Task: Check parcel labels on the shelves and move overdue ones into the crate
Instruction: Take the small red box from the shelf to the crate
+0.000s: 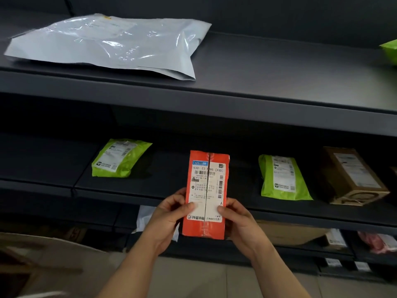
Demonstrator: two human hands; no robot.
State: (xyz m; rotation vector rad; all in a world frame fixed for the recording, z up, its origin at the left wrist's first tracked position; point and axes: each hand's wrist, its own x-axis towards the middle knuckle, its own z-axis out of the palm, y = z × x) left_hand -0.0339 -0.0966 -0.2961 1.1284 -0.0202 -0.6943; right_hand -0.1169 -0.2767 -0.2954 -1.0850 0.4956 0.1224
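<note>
An orange parcel with a white label facing me is held upright in front of the middle shelf. My left hand grips its left edge, and my right hand grips its right edge, thumbs on the label. Two green parcels lie on the middle shelf, one on the left and one on the right. A brown cardboard box sits at the far right. A large grey plastic mailer lies on the upper shelf.
Another green parcel peeks in at the upper shelf's right edge. Lower shelves hold a white bag, a brown package and a pink parcel. A cardboard box stands on the floor at bottom left.
</note>
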